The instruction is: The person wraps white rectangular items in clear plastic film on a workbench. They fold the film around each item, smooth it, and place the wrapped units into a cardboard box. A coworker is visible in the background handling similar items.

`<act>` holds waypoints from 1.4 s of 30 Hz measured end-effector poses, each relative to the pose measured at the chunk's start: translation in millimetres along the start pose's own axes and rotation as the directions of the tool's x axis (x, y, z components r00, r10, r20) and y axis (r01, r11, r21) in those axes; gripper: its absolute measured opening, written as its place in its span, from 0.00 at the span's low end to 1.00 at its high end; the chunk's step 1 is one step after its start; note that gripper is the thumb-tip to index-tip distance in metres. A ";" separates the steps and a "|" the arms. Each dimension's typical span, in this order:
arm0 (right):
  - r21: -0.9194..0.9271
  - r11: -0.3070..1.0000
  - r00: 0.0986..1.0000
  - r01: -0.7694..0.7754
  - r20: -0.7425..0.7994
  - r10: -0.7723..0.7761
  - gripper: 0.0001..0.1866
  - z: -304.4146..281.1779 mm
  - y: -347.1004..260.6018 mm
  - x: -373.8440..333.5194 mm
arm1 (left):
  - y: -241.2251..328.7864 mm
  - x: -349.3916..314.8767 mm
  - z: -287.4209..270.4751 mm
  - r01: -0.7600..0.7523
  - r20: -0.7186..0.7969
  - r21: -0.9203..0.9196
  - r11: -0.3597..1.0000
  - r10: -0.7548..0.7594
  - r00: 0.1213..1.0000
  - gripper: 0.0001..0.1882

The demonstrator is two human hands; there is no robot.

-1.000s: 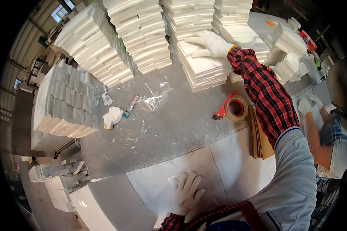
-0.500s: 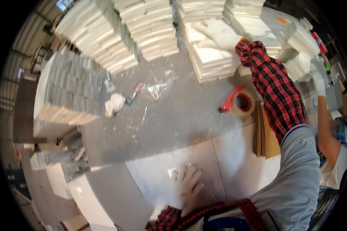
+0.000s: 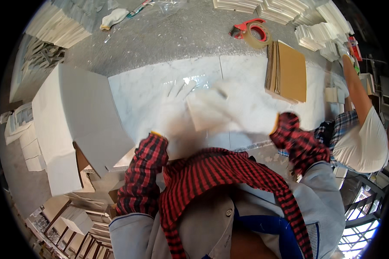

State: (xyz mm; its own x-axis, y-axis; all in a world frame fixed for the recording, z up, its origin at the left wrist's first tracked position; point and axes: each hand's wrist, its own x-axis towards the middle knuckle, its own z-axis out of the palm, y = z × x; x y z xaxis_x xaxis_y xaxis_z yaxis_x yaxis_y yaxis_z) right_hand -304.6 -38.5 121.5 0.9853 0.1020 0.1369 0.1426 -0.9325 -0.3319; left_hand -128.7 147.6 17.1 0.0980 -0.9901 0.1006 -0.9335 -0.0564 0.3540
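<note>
Both my hands wear white gloves and are smeared by motion over the pale marbled work surface point(image 3: 145, 77). A thin, square white piece point(image 3: 207, 110) lies between them, its outline blurred. My right hand point(image 3: 235, 105) reaches in from the right and appears closed on this piece. At the left side of the piece is my left hand point(image 3: 170, 112); its fingers are too blurred to read. Shiny clear plastic film point(image 3: 194, 82) lies flat just beyond the hands.
A stack of brown cardboard pieces point(image 3: 291, 71) stands at the right, with a red tape dispenser point(image 3: 257, 34) beyond it. An open white carton point(image 3: 84, 103) is at the left. Stacks of white pieces point(image 3: 283, 9) line the far side. Another person's arm point(image 3: 358, 88) shows at the right.
My right hand has come back from the far stack to the near surface, now with a white piece. My view has tilted down toward my body, showing both forearms.
</note>
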 end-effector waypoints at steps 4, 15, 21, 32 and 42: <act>0.039 0.997 0.998 -0.063 0.015 0.062 0.38 65.2 -47.5 -18.8 | -43.7 -6.2 9.2 0.022 0.055 -0.332 0.943 -0.004 0.998 0.29; -0.102 0.990 0.994 -0.097 -0.061 0.091 0.41 113.8 -66.4 -5.9 | -39.9 8.7 -35.0 0.420 -0.009 0.155 0.894 -0.424 0.905 0.52; -0.102 0.993 0.997 -0.061 -0.042 0.057 0.42 111.5 -64.1 -2.7 | -50.7 2.8 -19.5 0.465 -0.033 0.059 0.883 -0.464 0.885 0.52; -0.089 0.996 0.993 0.015 -0.118 -0.025 0.38 108.5 -59.1 -0.1 | -52.6 3.3 -18.8 0.425 -0.064 0.104 0.899 -0.420 0.905 0.53; -0.060 0.998 1.000 -0.003 -0.006 0.002 0.39 104.1 -66.1 10.0 | -43.6 3.1 -28.0 0.410 -0.056 0.144 0.901 -0.406 0.912 0.49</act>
State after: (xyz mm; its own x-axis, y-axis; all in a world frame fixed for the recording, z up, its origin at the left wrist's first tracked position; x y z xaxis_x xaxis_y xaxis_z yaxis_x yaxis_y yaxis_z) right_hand -294.4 60.3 47.6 0.9851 0.0978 0.1417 0.1341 -0.9518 -0.2758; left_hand -78.1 150.6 28.0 0.4876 -0.8731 -0.0003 -0.8504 -0.4750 0.2263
